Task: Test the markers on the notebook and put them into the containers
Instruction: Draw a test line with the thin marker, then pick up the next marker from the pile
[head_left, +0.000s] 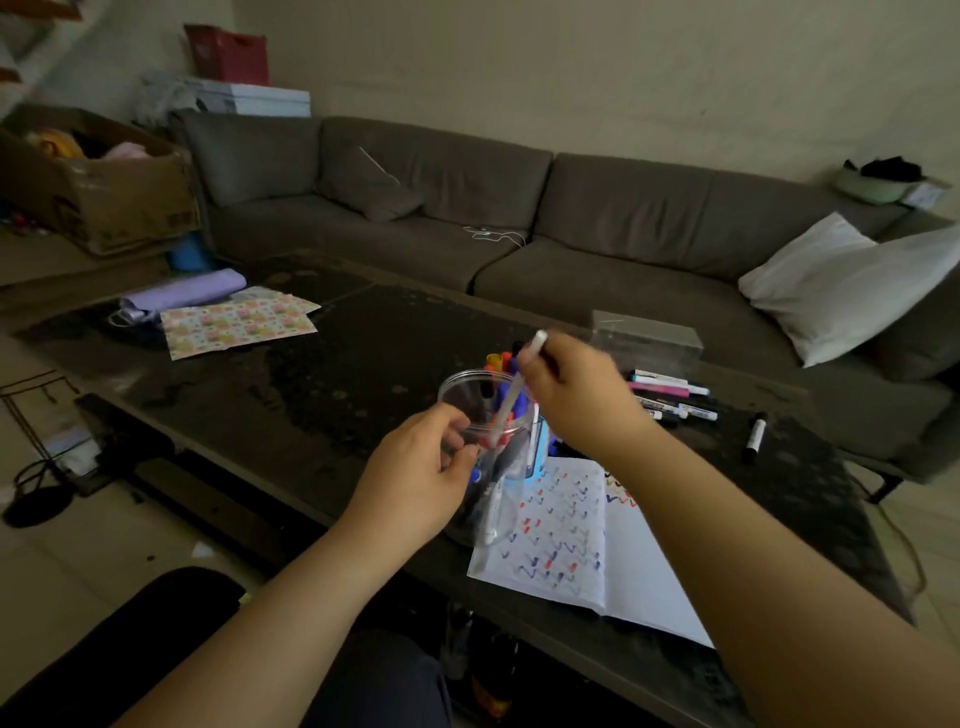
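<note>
Left hand (415, 478): fingers curled round the near rim of a clear jar (480, 415), which is gripped and tilted on the dark table (311, 384). Right hand (571, 395): fingers closed in a pinch on one white marker (511, 395), held slanted, lower end inside the jar mouth, cap end above the knuckles.

Jar contents: several markers seen, blue and red caps; exact count cannot be told. A second container (501, 364) with orange and blue caps is partly hidden behind the hand.

One open notebook (571, 530), marked with red and blue zigzags, lies just right of the jar. Roughly six loose markers (675, 400) are clustered beyond the right wrist; one black marker (756, 434) lies apart. One clear box (647, 335) stands behind.
</note>
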